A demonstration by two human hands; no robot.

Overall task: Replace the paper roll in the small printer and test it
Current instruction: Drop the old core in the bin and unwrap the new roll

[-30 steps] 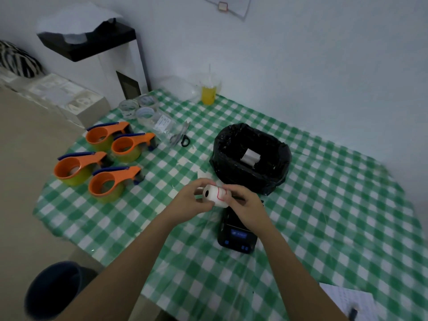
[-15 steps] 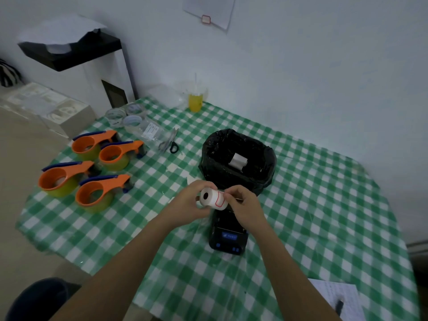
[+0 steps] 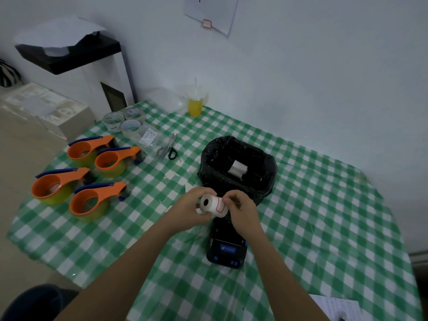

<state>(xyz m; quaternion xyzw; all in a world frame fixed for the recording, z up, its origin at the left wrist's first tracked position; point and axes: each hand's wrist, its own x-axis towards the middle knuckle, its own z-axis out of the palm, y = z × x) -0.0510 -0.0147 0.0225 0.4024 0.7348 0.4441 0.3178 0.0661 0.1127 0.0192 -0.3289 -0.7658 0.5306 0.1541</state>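
A small white paper roll [image 3: 212,204] with a red-outlined sticker is held above the table, its dark core facing me. My left hand [image 3: 188,210] grips the roll from the left. My right hand [image 3: 240,210] pinches the roll's right end near the sticker. Just below the hands, a small black printer [image 3: 225,247] with blue-lit buttons lies on the green checked tablecloth [image 3: 312,216]; my right wrist hides part of its far end.
A black-lined bin [image 3: 238,169] with a white roll inside stands behind the hands. Several orange tape dispensers [image 3: 92,200] lie at left, scissors [image 3: 170,150], clear tape rolls [image 3: 130,125] and a yellow drink cup [image 3: 195,105] farther back. A paper sheet [image 3: 335,306] lies at bottom right.
The roll has turned so its dark core faces me more. Both hands stay on it above the printer, and the camera has tilted up slightly.
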